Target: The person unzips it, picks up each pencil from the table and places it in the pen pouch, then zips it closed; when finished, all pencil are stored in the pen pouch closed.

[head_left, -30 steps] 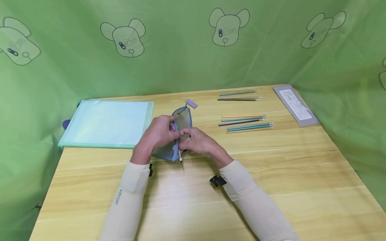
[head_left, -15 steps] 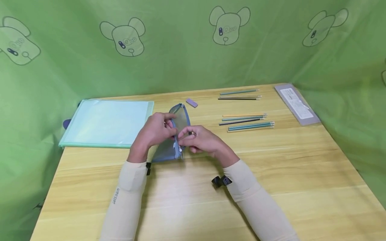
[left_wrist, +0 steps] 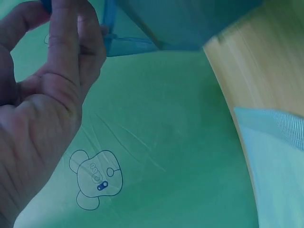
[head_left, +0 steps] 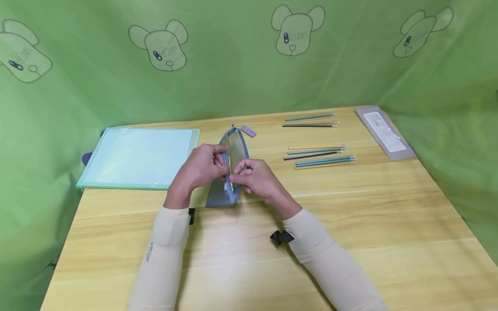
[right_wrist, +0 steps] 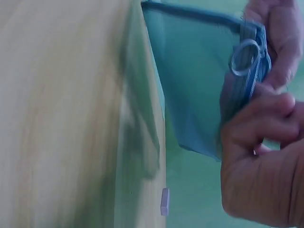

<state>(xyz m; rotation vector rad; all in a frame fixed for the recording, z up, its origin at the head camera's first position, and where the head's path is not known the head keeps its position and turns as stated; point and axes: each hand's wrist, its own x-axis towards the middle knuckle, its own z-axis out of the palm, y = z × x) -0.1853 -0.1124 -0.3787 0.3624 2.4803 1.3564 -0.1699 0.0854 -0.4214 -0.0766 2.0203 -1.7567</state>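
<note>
A blue see-through zippered pouch (head_left: pixel 219 194) stands on edge at the middle of the table, its mouth gaping upward. My left hand (head_left: pixel 204 166) pinches the near-left rim between thumb and fingers. Inside the mouth lies a yellow pencil (head_left: pixel 229 155), running lengthwise, its eraser end toward me. My right hand (head_left: pixel 254 177) reaches over the opposite rim, with thumb and curled forefinger pinching the pencil near that end. In the right wrist view a ring pull (right_wrist: pixel 246 57) hangs at the zipper's end, and the right hand's (right_wrist: pixel 261 161) fingertips are close beside the zipper.
A lilac eraser (head_left: pixel 248 131) lies just behind the pouch. Several pencils (head_left: pixel 324 161) lie in groups to the right, with a grey labelled packet (head_left: pixel 365 115) beyond. A pale blue zip folder (head_left: pixel 132 157) occupies the left. A green curtain (head_left: pixel 233 86) encloses the table's back and sides.
The pencil's eraser end, earlier sticking out at the zipper's near end, has moved away from me into the pouch. The pouch has turned more upright and its mouth is wider.
</note>
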